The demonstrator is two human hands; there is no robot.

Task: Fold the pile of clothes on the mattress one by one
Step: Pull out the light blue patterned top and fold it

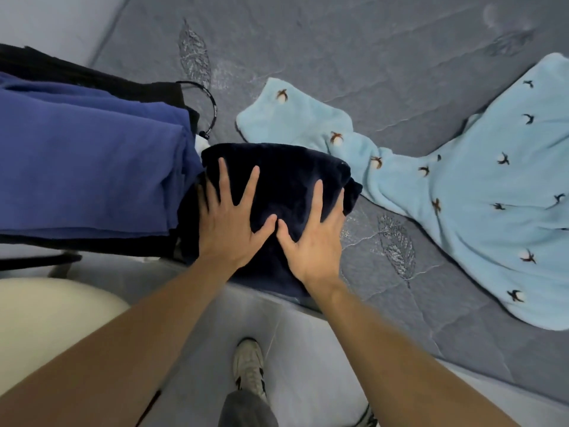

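Observation:
A folded dark navy fleece garment lies at the near edge of the grey mattress. My left hand presses flat on its left half with the fingers spread. Beside it, my right hand presses flat on the right half, thumbs nearly touching. A light blue fleece garment with small bird prints lies spread out to the right, unfolded. At the left sits a stack of folded blue cloth over black cloth.
A black cord with a toggle curls beside the stack. The mattress edge runs diagonally below my hands. A cream cushion is at the lower left. My shoe stands on the floor below.

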